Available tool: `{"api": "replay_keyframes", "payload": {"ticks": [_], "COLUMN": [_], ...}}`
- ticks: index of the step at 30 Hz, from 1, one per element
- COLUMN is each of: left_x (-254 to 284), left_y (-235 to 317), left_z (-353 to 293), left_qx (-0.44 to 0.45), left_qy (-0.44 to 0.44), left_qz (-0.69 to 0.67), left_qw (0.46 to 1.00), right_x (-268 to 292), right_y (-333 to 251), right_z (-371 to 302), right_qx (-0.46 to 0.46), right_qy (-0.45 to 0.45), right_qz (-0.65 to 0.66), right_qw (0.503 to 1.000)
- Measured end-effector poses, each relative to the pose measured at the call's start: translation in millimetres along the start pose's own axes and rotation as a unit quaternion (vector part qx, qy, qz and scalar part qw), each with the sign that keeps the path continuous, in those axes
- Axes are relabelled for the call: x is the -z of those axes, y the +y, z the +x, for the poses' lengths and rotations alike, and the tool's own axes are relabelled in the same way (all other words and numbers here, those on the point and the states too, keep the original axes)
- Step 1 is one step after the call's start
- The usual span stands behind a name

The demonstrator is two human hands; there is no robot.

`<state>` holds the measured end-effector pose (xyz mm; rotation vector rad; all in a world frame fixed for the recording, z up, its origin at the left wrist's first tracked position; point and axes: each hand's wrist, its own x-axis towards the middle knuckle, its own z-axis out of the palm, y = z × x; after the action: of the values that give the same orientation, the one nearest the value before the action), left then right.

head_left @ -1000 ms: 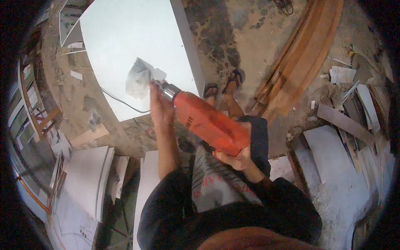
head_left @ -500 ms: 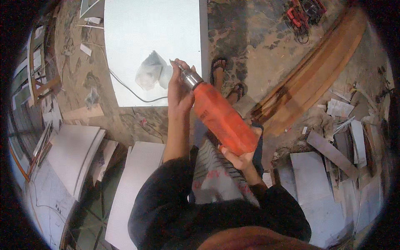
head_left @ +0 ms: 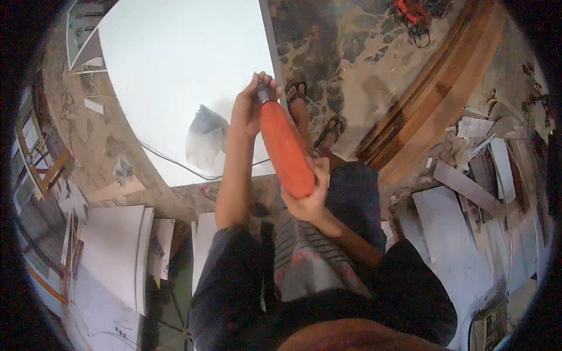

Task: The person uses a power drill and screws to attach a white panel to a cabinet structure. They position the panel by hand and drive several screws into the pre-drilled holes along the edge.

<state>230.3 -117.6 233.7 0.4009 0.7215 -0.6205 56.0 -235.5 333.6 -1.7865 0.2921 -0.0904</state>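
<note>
In front of my body I hold an orange bottle (head_left: 285, 149) with a dark metallic cap (head_left: 267, 93). It slants, cap end up and to the left. My left hand (head_left: 250, 111) is closed around the cap and neck. Below it, my right hand (head_left: 309, 202) cups the rounded base, fingers wrapped along its side. Just left of my left forearm, a clear plastic bag (head_left: 205, 137) with contents I cannot make out lies on a white panel (head_left: 175, 58).
A dark cable (head_left: 175, 167) runs over the panel's near edge. Long wooden boards (head_left: 433, 88) curve along the right. White sheets (head_left: 114, 245) are stacked at lower left, with offcuts (head_left: 468, 187) at right. A red tool (head_left: 413, 11) sits at the far right. Someone's sandalled foot (head_left: 331, 131) stands beyond the bottle.
The bottle has swung to point more straight ahead, and its base has moved left with my right hand. My left hand has closed further over the cap. The whole view has shifted.
</note>
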Motion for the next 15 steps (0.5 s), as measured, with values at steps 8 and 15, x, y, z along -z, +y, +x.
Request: {"api": "replay_keyframes", "payload": {"ticks": [8,15], "left_x": [65,100], "left_y": [21,22], "left_z": [104,133], "left_qx": [0.097,0.116], "left_qy": [0.053,0.036], "left_qz": [0.012,0.033], "left_qw": [0.994,0.992], "right_x": [-83,-95], "right_y": [59,83], "right_z": [46,59], "right_qx": [-0.038,-0.070], "right_qy": [0.017,0.001], "right_qz": [-0.157,-0.186], "right_qw": [0.987,0.980]}}
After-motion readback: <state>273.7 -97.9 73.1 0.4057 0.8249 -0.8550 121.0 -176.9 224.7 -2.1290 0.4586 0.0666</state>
